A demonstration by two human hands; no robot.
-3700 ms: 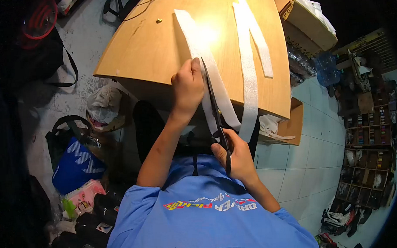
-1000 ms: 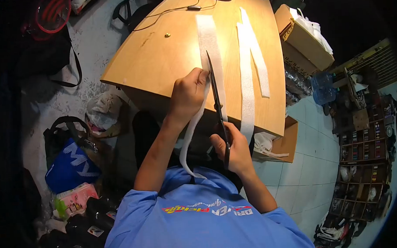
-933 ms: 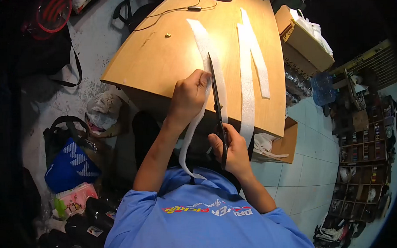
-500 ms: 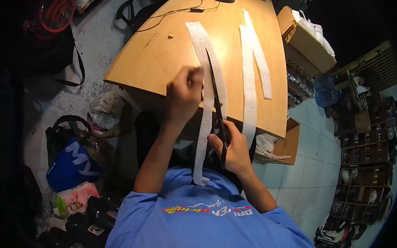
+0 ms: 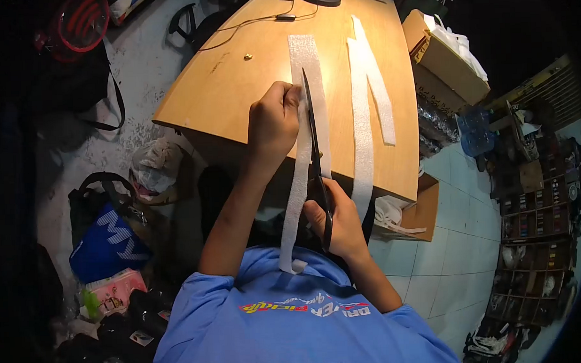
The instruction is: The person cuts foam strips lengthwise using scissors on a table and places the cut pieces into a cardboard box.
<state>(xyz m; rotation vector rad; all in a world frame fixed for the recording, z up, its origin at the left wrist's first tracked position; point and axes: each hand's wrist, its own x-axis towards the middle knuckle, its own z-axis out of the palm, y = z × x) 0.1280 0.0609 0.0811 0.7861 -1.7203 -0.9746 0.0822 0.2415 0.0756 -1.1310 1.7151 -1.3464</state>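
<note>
My left hand [image 5: 275,121] pinches the left edge of a white foam strip [image 5: 304,48] over the front part of the desk. Black scissors [image 5: 314,139] are in my right hand [image 5: 341,219], with the fingers wrapped round the handles and the blades pointing away from me along the strip. The strip is split lengthwise: a narrow piece [image 5: 293,210] hangs down to my blue shirt, its lower end curled, and the other part lies right of the blades. Further right, two more white strips [image 5: 362,124] lie on the desk, the longer one hanging over the front edge.
The wooden desk [image 5: 217,94] bears a small brass-coloured piece [image 5: 248,57] and a black cable [image 5: 240,23]. An open carton [image 5: 426,205] with white scraps stands below its right side. Bags, including a blue one [image 5: 107,242], lie on the floor at left. Shelves [image 5: 535,218] stand at far right.
My left hand let go of the strip, then took hold of it again a little higher up. The cut has moved along the strip, and the narrow piece hangs longer over my shirt.
</note>
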